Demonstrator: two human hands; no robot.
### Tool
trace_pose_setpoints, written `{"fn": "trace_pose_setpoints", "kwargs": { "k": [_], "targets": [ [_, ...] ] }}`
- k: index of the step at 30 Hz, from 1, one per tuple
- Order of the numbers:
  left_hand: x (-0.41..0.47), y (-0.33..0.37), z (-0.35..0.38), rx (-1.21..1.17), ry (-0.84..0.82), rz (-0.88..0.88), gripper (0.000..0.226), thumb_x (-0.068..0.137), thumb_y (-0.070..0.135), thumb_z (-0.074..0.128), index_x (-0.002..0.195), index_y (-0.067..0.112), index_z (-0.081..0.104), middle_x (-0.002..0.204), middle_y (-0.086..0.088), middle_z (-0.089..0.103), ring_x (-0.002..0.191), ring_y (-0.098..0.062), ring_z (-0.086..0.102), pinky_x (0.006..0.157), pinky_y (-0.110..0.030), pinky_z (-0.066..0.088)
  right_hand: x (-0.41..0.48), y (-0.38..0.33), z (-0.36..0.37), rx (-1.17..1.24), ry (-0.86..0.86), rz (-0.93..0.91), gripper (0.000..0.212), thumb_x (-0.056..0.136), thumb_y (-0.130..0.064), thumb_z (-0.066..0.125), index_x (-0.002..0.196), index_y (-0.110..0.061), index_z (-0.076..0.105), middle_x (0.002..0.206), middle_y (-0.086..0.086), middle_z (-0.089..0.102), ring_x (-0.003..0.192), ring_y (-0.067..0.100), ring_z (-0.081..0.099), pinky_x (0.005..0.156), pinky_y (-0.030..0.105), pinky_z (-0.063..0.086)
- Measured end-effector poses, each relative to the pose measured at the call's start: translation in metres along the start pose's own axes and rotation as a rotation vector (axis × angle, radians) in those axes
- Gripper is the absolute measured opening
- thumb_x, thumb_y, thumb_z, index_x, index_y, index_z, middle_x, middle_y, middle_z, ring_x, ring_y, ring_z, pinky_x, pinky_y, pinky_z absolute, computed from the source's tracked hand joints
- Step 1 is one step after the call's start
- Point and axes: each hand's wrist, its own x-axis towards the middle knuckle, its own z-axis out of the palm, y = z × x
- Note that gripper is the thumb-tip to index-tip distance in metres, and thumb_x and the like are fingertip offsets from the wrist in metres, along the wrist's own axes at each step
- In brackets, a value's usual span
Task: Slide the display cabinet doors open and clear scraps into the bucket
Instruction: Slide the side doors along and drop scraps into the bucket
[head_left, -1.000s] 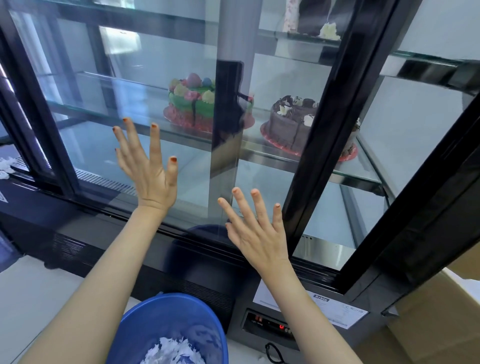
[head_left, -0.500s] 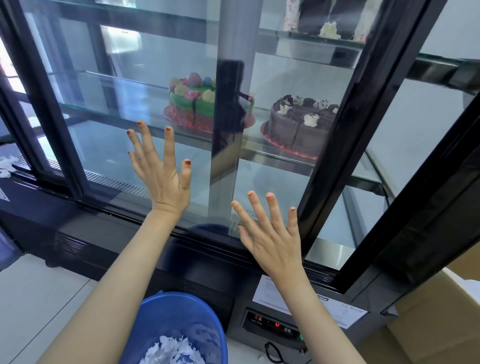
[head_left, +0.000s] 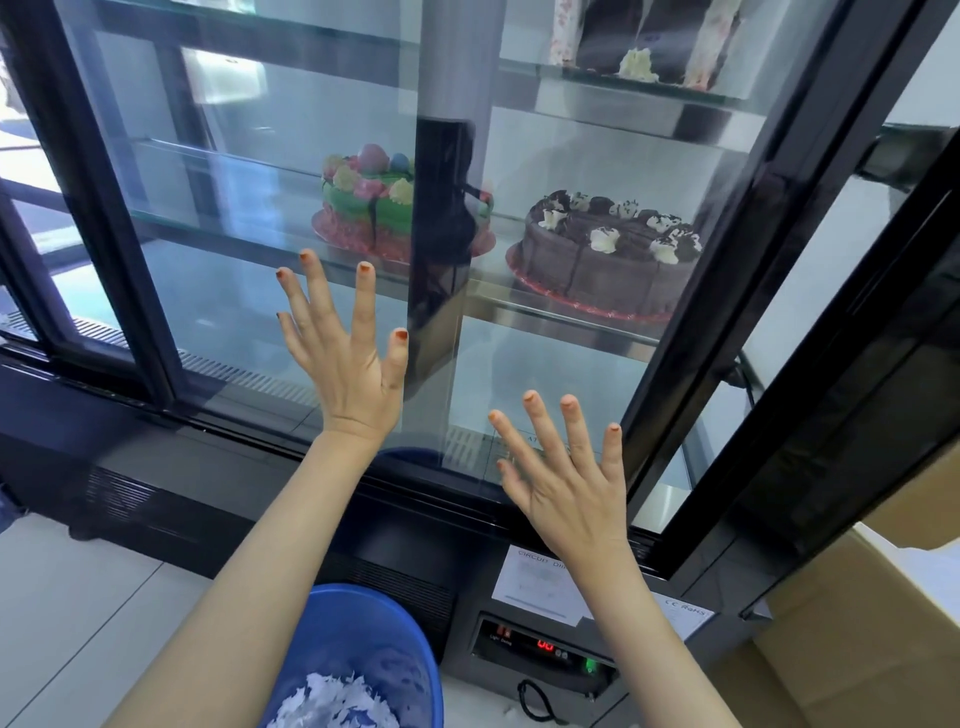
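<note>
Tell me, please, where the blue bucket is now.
In the head view, the blue bucket stands on the floor at bottom centre, in front of the cabinet base, left of the control panel.

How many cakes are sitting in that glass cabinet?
2 whole ones, both on the middle shelf: a green cake on the left and a chocolate cake on the right. On the shelf above, a further dessert is cut off by the picture's edge, so more may be hidden.

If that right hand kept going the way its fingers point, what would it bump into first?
The glass door: the right hand seems to lie flat against it. Sliding on up the pane, the way looks free. The chocolate cake is behind the glass, out of reach.
</note>
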Motion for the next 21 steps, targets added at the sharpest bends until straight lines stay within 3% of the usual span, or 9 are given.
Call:
{"fn": "trace_pose_setpoints", "kwargs": {
  "k": [8, 21],
  "targets": [
    [-0.005, 0.011, 0.004, 0.008, -0.004, 0.007, 0.054, 0.094, 0.059, 0.008, 0.145, 0.046, -0.002, 0.151, -0.014, 0.005, 0.14, -0.04, 0.001, 0.113, -0.046, -0.004, -0.009, 0.011, -0.001, -0.023, -0.007, 0.009, 0.059, 0.092, -0.048, 0.043, 0.146, -0.037, 0.022, 0.158, 0.0, -0.001, 0.144, 0.024, -0.001, 0.113, 0.049, -0.004],
    [-0.01, 0.025, 0.006, 0.014, -0.004, 0.013, 0.054, 0.094, 0.058, 0.008, 0.145, 0.045, -0.003, 0.15, -0.014, 0.005, 0.14, -0.04, 0.002, 0.114, -0.047, -0.004, -0.018, 0.023, -0.001, -0.045, -0.002, 0.005, 0.061, 0.091, -0.051, 0.045, 0.146, -0.037, 0.023, 0.158, 0.0, 0.002, 0.144, 0.025, 0.0, 0.113, 0.049, -0.004]
  ]
}}
